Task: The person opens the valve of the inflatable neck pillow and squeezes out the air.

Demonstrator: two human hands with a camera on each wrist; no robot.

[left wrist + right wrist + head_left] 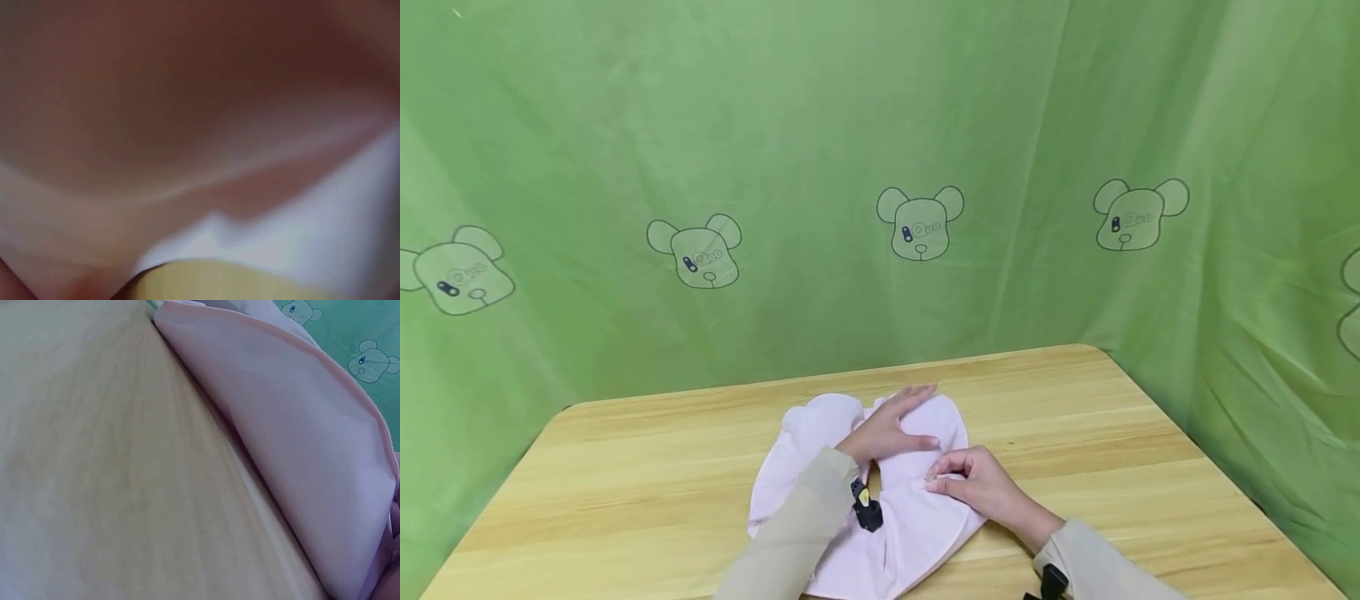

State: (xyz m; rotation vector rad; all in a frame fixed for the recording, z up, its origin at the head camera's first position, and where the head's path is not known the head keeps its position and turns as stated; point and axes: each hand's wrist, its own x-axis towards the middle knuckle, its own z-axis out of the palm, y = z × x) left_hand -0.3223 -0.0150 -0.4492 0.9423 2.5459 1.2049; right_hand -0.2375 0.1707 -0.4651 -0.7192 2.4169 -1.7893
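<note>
A pale pink cloth bib (921,533) with lobed edges lies on the table, its middle slit showing bare wood. My left hand (887,429) rests across the upper part, fingers straight and thumb spread. Lower right of it, my right hand (981,483) pinches the fabric between thumb and fingers. In the right wrist view, a side of the bib (281,412) bulges up from the wood, with fingertips just visible at the right border. The left wrist view is blurred; skin fills most of it, above a whitish piece of the bib (300,244).
The wooden table (625,483) has rounded far corners. Green curtains (805,125) printed with bear heads hang behind it and at both sides. Black wrist cameras are strapped over both beige sleeves (805,517).
</note>
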